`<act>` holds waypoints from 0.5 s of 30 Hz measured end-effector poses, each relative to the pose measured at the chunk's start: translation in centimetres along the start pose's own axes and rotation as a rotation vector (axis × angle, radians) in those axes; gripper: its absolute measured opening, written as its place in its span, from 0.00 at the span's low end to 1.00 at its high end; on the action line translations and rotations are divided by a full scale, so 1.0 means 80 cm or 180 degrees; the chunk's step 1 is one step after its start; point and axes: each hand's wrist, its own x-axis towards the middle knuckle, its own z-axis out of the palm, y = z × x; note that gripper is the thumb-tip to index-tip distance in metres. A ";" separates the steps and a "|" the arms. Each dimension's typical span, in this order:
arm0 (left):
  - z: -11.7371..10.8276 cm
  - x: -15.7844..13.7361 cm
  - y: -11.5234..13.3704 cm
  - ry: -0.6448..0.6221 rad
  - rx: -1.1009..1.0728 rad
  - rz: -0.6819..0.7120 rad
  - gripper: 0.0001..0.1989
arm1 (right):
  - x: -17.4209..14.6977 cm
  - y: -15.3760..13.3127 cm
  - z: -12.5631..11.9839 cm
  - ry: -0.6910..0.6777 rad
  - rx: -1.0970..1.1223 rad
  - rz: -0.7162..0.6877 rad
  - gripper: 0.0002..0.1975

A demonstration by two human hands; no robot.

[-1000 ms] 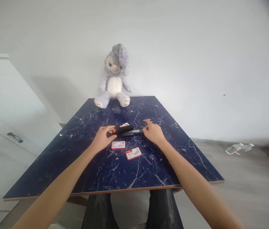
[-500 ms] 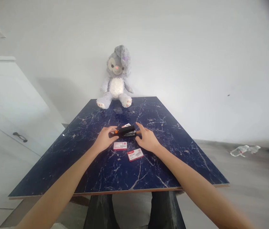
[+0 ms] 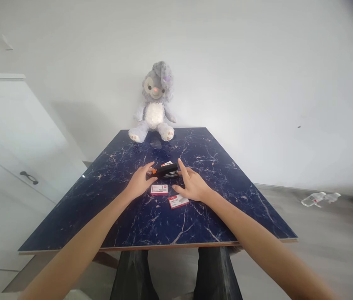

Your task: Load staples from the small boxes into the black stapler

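A black stapler point(image 3: 169, 170) with an orange part at its left end lies across the middle of the table, its jaw slightly apart. My left hand point(image 3: 139, 182) is at the orange end, index finger raised and thumb spread below it; I cannot tell how firmly its other fingers touch. By the stapler's right end is my right hand point(image 3: 194, 185), fingers spread, index pointing forward and thumb over a red and white box of staples point(image 3: 178, 201). Another such box point(image 3: 159, 190) sits just in front of the stapler. A third small white and red item point(image 3: 166, 163) is partly hidden behind it.
The dark blue marbled table point(image 3: 101, 208) meets a white wall. A grey plush toy point(image 3: 155, 108) sits at its far edge. On the left stands a white cabinet point(image 3: 13, 125). Clear plastic bottles point(image 3: 317, 198) lie on the floor to the right.
My left index finger has lifted off the stapler. My right hand has spread, its thumb moving down and left toward the nearer staple box. The stapler stays in place.
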 end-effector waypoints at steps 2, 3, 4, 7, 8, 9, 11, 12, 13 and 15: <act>0.000 -0.001 -0.001 0.0011 -0.0012 -0.0007 0.31 | -0.001 0.002 0.000 -0.0008 0.0017 -0.0104 0.51; 0.001 -0.001 -0.002 0.0019 -0.0015 -0.0017 0.31 | -0.001 0.003 0.000 -0.0005 0.0013 -0.0161 0.51; 0.001 -0.001 -0.003 0.0023 -0.0023 -0.0027 0.30 | -0.001 0.004 0.001 0.0008 -0.0003 -0.0231 0.51; 0.002 -0.001 -0.005 0.0010 -0.0075 -0.0024 0.27 | -0.001 0.004 0.002 0.0083 -0.0098 -0.0476 0.51; 0.003 -0.001 -0.005 0.0004 -0.0090 -0.0015 0.26 | -0.001 0.003 0.003 0.0107 -0.0126 -0.0539 0.51; 0.003 -0.001 -0.006 0.0001 -0.0101 -0.0010 0.26 | -0.001 0.003 0.003 0.0126 -0.0146 -0.0583 0.50; 0.004 0.000 -0.006 0.0014 -0.0121 -0.0014 0.25 | -0.001 0.003 0.004 0.0148 -0.0154 -0.0607 0.50; 0.004 0.000 -0.007 0.0023 -0.0127 -0.0022 0.25 | -0.001 0.003 0.005 0.0153 -0.0147 -0.0601 0.50; 0.003 0.000 -0.007 0.0032 -0.0131 -0.0028 0.25 | -0.001 0.003 0.005 0.0152 -0.0135 -0.0590 0.50; 0.003 -0.001 -0.006 0.0037 -0.0133 -0.0036 0.25 | -0.001 0.005 0.006 0.0144 -0.0102 -0.0556 0.50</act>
